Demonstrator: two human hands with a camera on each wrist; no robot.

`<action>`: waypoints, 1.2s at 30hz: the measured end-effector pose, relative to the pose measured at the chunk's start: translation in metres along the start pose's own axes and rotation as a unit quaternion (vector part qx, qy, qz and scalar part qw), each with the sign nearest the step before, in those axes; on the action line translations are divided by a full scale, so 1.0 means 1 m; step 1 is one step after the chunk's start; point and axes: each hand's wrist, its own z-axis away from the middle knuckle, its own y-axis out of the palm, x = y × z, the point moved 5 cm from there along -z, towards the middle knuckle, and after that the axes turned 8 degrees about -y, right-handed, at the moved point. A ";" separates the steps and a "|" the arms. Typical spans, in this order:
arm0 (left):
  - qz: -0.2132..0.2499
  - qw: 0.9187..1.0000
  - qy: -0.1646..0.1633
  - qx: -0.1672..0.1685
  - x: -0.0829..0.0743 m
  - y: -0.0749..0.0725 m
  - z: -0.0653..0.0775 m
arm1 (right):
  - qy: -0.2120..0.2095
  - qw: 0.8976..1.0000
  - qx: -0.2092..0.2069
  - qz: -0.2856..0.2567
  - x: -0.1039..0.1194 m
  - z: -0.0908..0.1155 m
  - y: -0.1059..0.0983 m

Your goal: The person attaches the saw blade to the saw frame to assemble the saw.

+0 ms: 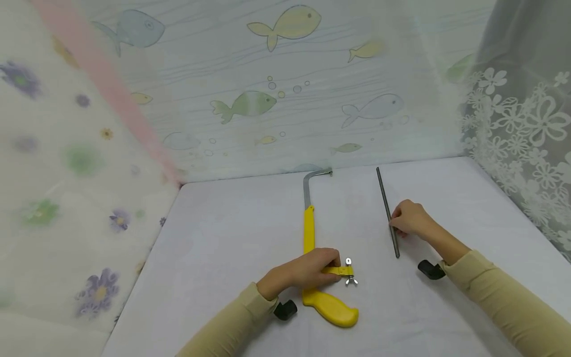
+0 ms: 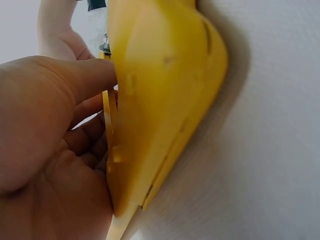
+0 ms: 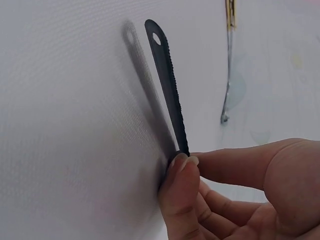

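A yellow hacksaw frame (image 1: 309,230) lies on the white table without a blade fitted, its bent metal end pointing away and its handle (image 1: 334,308) near the front. My left hand (image 1: 312,267) lies across the frame, thumb and fingers gripping the short yellow arm beside the wing nut (image 1: 351,281). In the left wrist view the handle (image 2: 160,100) fills the middle, partly hiding the fingers. To the right, my right hand (image 1: 411,219) pinches a dark hacksaw blade (image 1: 384,194) between thumb and finger. The right wrist view shows the blade's toothed edge and end hole (image 3: 167,75), with its shadow alongside.
White cloth covers the table (image 1: 223,218). A fish-print curtain (image 1: 285,64) hangs along the back edge, a flower-print cloth (image 1: 76,198) on the left and a lace curtain (image 1: 526,129) on the right. Black wrist devices (image 1: 285,310) sit below both wrists.
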 end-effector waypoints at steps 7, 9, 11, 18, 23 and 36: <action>0.001 1.000 0.006 -0.004 0.001 0.000 0.000 | 0.004 1.000 0.005 -0.029 -0.002 0.001 -0.001; 0.003 1.000 0.008 -0.005 0.001 0.000 0.000 | 0.005 0.999 0.004 -0.033 -0.002 0.002 -0.001; 0.004 1.000 0.009 -0.005 0.001 0.000 0.001 | 0.006 0.999 0.004 -0.035 -0.003 0.002 -0.001; 0.008 1.000 0.009 -0.001 0.001 0.000 0.002 | 0.004 0.999 0.005 -0.041 -0.004 0.004 -0.001; 0.012 1.000 0.006 0.001 0.001 -0.001 0.001 | 0.004 0.999 0.010 -0.050 -0.004 0.007 0.000; 0.032 0.999 0.011 0.005 0.006 0.001 0.000 | -0.012 0.997 0.017 -0.077 0.003 0.014 0.001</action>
